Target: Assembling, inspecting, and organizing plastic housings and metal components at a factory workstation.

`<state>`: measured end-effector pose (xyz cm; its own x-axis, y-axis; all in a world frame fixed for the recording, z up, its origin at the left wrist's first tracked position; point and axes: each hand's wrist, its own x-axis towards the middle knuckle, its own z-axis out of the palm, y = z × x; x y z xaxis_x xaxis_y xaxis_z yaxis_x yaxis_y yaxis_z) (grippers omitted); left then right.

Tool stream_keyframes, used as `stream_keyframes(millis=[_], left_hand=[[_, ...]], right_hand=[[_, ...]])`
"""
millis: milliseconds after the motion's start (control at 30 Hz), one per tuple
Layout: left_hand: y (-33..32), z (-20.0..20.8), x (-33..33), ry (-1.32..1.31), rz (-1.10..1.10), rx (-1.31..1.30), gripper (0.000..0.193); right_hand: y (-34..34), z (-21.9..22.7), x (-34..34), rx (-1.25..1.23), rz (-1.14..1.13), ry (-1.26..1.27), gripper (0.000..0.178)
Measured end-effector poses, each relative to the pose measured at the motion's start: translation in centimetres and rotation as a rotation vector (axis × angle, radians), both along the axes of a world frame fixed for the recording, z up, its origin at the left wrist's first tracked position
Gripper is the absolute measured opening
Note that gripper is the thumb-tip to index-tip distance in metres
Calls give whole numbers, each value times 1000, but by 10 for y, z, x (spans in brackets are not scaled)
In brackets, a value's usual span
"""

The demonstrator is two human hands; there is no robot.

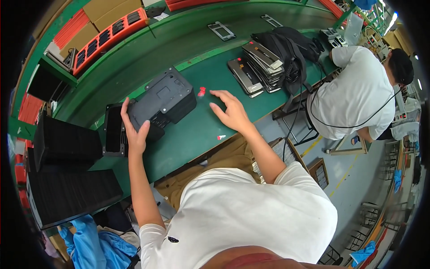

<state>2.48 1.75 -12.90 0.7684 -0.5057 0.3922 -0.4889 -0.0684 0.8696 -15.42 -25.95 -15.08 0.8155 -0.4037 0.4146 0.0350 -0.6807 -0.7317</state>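
Observation:
A black box-shaped plastic housing [168,96] with a panel and screws on its upper face rests tilted on the green workbench [183,150]. My left hand [136,136] grips its near left end, thumb on the near side and fingers along the left. To the right of the housing, apart from it, my right hand [233,112] hovers over the bench with nothing in it, fingers spread. Between that hand and the housing lies a small red piece [202,91]. Another small red and white piece [221,137] sits by the bench's front edge.
Black flat panels [115,130] and tall dark stacks [71,193] stand at left. Stacked grey metal-framed plates [262,67] and a black backpack [291,49] occupy the right. Beyond, a person in a white shirt [354,94] sits at the bench. An orange tray [109,38] is on the shelf.

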Motion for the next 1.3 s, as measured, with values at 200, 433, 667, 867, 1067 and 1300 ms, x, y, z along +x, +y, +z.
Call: stream_keyframes(millis=[200, 433, 667, 867, 1067, 1300], left_hand=[[7, -44, 8, 35, -110, -180, 111], [2, -49, 2, 51, -21, -66, 122], [1, -47, 3, 26, -35, -67, 118], [-4, -50, 4, -4, -2, -65, 115], [2, -48, 5, -62, 29, -77, 111], [0, -48, 2, -102, 52, -87, 111]], right_hand=[[-7, -15, 0, 16, 53, 9, 26], [2, -16, -5, -249, 24, 37, 20], [4, -24, -7, -288, 36, -60, 21], [-1, -27, -7, -293, 74, -50, 22], [-2, -29, -6, -268, 107, -82, 21], [-4, -30, -10, -221, 111, -84, 20]])
